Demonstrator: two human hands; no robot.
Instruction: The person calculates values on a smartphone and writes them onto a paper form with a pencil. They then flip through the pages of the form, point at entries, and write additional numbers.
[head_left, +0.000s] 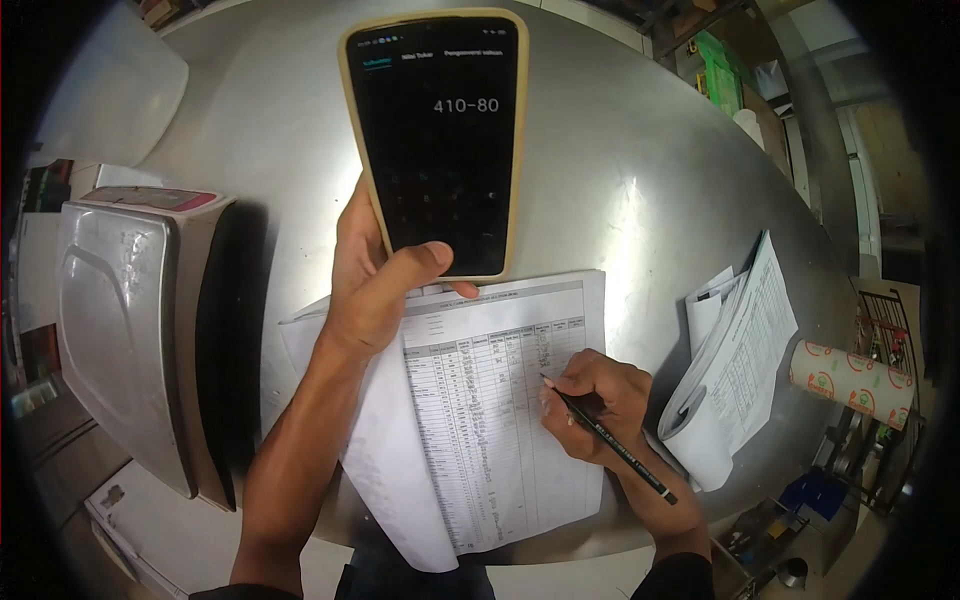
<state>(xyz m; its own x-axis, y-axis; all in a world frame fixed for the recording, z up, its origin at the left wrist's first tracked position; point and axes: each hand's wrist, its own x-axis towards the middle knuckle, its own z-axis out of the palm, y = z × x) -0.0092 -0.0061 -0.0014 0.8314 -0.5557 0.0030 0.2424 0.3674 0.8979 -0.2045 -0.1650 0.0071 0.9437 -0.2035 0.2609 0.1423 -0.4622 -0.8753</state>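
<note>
My left hand [385, 285] is closed around the lower end of a smartphone [435, 150] in a yellowish case, thumb over the bottom of the screen. The dark screen reads 410-80 in a calculator. Below the phone lies a stack of printed table sheets [480, 420], with handwriting in some columns and the left pages curled over. My right hand [597, 405] grips a dark pencil [615, 440], its tip at the right-hand columns of the sheet. My left forearm crosses the curled pages.
On the steel table [270, 110], a weighing scale [130, 330] with a metal pan stands at the left. More folded papers [730, 370] lie to the right. A patterned roll [850, 383] and a wire rack [885, 330] are beyond the right edge; a translucent container [110, 80] is at the upper left.
</note>
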